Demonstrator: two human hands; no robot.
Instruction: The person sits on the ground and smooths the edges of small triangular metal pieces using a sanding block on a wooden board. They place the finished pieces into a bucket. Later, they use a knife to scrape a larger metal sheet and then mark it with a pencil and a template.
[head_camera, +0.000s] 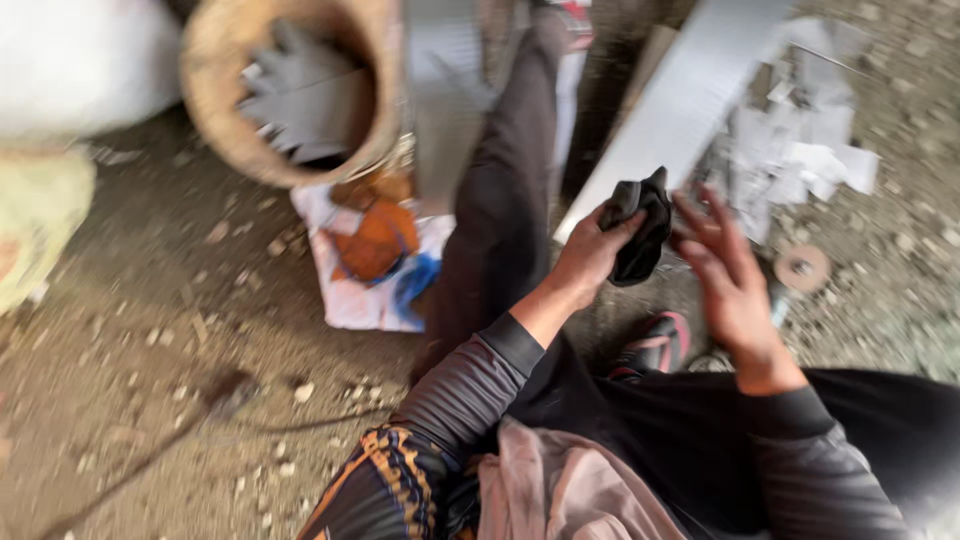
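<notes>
Above gravelly dirt ground (150, 330), left hand (590, 250) fingers clench a black cloth (640, 235); right hand (725, 275) fingers spread.

Soft, even daylight is seen throughout, no hard shadows; heavy motion blur is smeared everywhere, worst toward twelve o'clock.

Left hand (590, 250) grips a crumpled black cloth (640, 228); right hand (728, 270) open just beside it, fingers spread. Woven basket (215, 100) with grey metal pieces (305, 95) sits upper left on dirt ground (130, 350).
</notes>
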